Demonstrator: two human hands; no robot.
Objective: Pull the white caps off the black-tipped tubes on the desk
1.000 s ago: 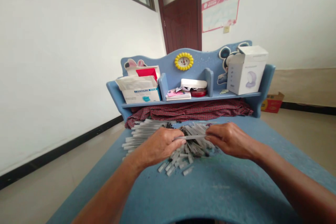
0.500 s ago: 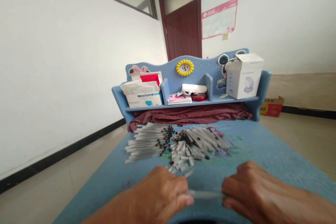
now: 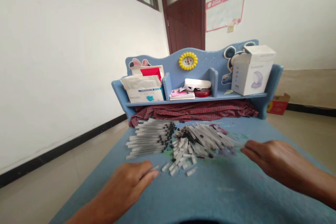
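My left hand (image 3: 128, 185) is closed in a pinch over the near left of the blue table (image 3: 204, 199). A small clear piece, perhaps a pen cap, pokes out from its fingertips. My right hand (image 3: 270, 155) pinches the end of a blurred clear pen barrel (image 3: 240, 144) beside the right-hand heap. In that heap, clear pen barrels (image 3: 210, 138) lie slanted, with dark parts at their left ends. Short clear pen caps (image 3: 180, 152) are scattered in front. To the left, pens with black ends (image 3: 148, 140) lie side by side in a stack.
A blue shelf (image 3: 213, 82) closes off the table's far side. It carries a mask box (image 3: 147, 94), a white carton (image 3: 249, 77), papers (image 3: 181, 95) and a red round tin (image 3: 202, 93). Checked cloth (image 3: 189, 111) is bunched beneath it. A wall stands to the left.
My hands have moved apart from the clear piece they both held. The left went leftward; the right moved up and forward to the barrel heap. The view has shifted slightly.
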